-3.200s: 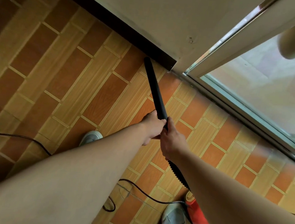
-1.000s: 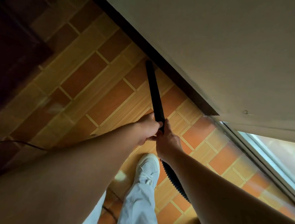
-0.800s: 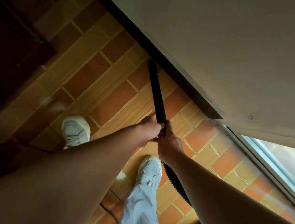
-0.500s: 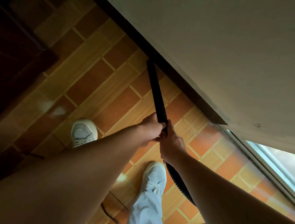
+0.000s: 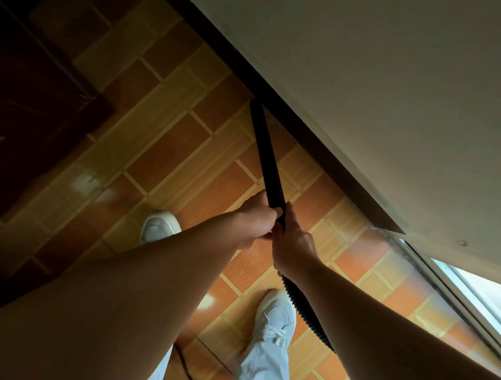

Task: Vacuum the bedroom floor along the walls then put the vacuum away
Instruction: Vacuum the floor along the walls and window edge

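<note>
both hands' fingers point(image 5: 267, 214) curl tight round the vacuum wand point(image 5: 266, 154).

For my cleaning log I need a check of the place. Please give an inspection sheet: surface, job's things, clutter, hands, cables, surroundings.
Surface: tiled floor, orange and tan.
Job's things: black vacuum tube, tip at the dark skirting board; ribbed hose runs back from it.
Clutter: nothing seen.
Hands: left hand and right hand both grip the tube.
Cables: thin dark cord on the floor between the legs.
Surroundings: pale wall, window track at right, dark wooden panel at left.
</note>
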